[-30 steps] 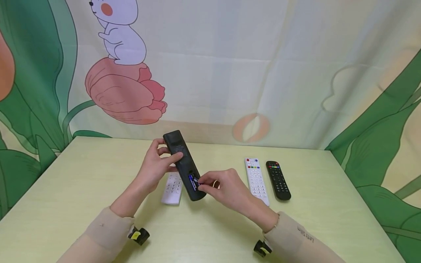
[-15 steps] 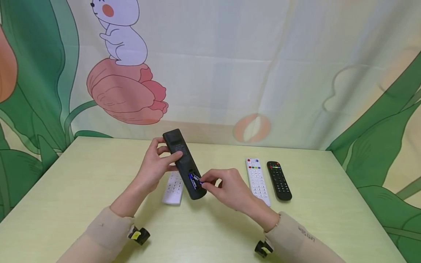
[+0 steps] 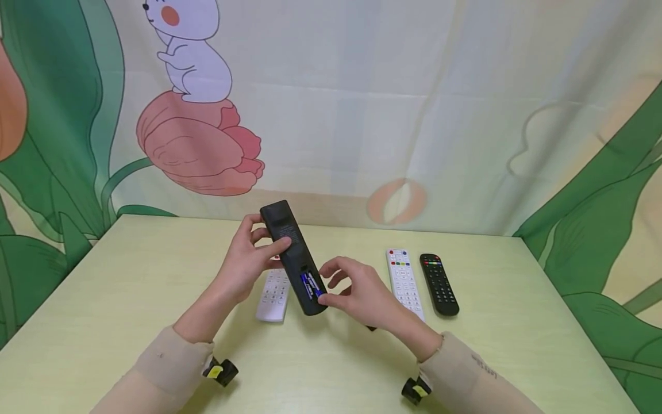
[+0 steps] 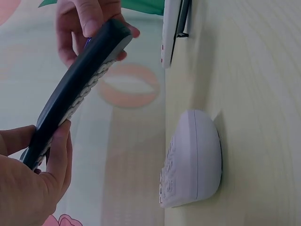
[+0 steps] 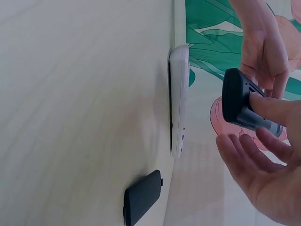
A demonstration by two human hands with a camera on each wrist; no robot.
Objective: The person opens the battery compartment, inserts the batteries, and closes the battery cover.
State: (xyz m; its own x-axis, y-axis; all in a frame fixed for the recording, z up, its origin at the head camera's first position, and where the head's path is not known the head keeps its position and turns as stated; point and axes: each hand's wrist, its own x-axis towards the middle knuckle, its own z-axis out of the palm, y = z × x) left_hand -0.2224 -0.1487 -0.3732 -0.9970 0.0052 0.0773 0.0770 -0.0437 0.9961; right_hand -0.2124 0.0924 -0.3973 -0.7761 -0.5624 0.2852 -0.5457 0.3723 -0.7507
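My left hand (image 3: pixel 248 256) grips a black remote control (image 3: pixel 288 238), its back turned up and its lower end tilted toward me, above the table. The battery compartment stands uncovered, with two blue-and-silver batteries (image 3: pixel 311 286) lying in it side by side. At the compartment's lower end, the thumb of my right hand (image 3: pixel 362 290) presses on a battery. In the right wrist view that thumb (image 5: pixel 268 107) sits on the remote's back while the other fingers (image 5: pixel 240 153) spread loosely below it. Seen in the left wrist view, the remote's button side (image 4: pixel 84 92) faces down.
A white remote (image 3: pixel 273 296) lies partly under the held one. To the right lie another white remote (image 3: pixel 404 282) and a black remote (image 3: pixel 438 284). A flat black cover (image 5: pixel 143 197) rests on the table, mostly hidden under my right hand in the head view. A printed curtain (image 3: pixel 320 115) hangs behind.
Half a second ago the right fingertips pinched a battery tilted out of the compartment; now it lies flat, fingers apart, thumb pressing. The held remote has shifted slightly right.
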